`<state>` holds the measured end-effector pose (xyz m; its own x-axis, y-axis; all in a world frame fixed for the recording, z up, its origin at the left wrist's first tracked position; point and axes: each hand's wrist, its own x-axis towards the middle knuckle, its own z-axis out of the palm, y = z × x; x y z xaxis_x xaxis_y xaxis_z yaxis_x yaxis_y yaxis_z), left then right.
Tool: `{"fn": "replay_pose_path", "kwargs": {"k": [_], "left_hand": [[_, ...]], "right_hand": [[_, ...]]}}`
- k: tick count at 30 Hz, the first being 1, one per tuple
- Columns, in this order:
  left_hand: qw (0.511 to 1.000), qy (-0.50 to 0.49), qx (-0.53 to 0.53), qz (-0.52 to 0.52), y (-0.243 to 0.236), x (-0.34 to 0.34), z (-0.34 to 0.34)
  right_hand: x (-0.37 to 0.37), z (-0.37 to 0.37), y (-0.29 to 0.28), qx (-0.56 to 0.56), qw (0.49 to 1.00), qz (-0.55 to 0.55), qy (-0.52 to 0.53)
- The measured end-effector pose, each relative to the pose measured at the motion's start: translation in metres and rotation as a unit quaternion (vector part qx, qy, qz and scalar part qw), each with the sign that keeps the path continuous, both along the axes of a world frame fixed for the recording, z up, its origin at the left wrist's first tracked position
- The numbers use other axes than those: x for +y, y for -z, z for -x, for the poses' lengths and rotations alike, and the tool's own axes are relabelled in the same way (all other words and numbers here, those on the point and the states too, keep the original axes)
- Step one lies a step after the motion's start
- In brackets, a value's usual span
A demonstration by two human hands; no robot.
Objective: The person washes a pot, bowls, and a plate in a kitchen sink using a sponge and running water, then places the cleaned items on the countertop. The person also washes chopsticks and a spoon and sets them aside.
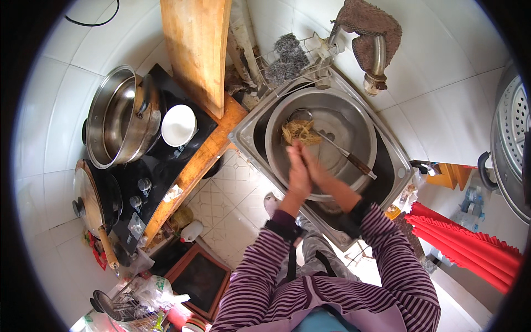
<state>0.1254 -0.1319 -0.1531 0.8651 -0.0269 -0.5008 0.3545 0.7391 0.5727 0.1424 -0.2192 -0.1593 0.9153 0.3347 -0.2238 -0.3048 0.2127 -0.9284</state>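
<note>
My left hand (297,176) and my right hand (316,167) are pressed palm to palm over a large steel basin (366,130) that sits in the sink (399,169). Whether anything lies between the palms is hidden. Just beyond the fingertips, a metal skimmer (301,131) holds a clump of pale yellow shreds. Its long handle (354,160) rests across the basin toward the right rim. Both forearms wear striped purple sleeves with dark cuffs.
A tap (379,62) draped with a brown cloth (368,22) hangs over the sink's far corner, beside a wire rack with a scouring pad (287,55). To the left are a wooden board (196,50), a black stove (160,160), a white bowl (178,124), a steel pot (119,116) and a lidded wok (91,193). To the right are a red cloth (459,243) and a big steamer (511,144).
</note>
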Motion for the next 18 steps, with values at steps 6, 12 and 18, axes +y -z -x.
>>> {"fn": "replay_pose_path", "kwargs": {"k": [6,12,18], "left_hand": [[0.997,-0.029,-0.032,-0.064,-0.009,-0.002,-0.01],[0.985,0.066,-0.037,-0.155,-0.044,-0.027,0.001],[0.994,0.085,-0.018,-0.071,-0.025,-0.004,0.007]], "right_hand": [[-0.013,0.011,-0.005,-0.025,0.986,0.119,-0.113],[-0.013,0.001,-0.003,0.077,0.997,0.022,0.007],[-0.005,0.029,0.01,-0.04,0.983,0.177,-0.023]]}}
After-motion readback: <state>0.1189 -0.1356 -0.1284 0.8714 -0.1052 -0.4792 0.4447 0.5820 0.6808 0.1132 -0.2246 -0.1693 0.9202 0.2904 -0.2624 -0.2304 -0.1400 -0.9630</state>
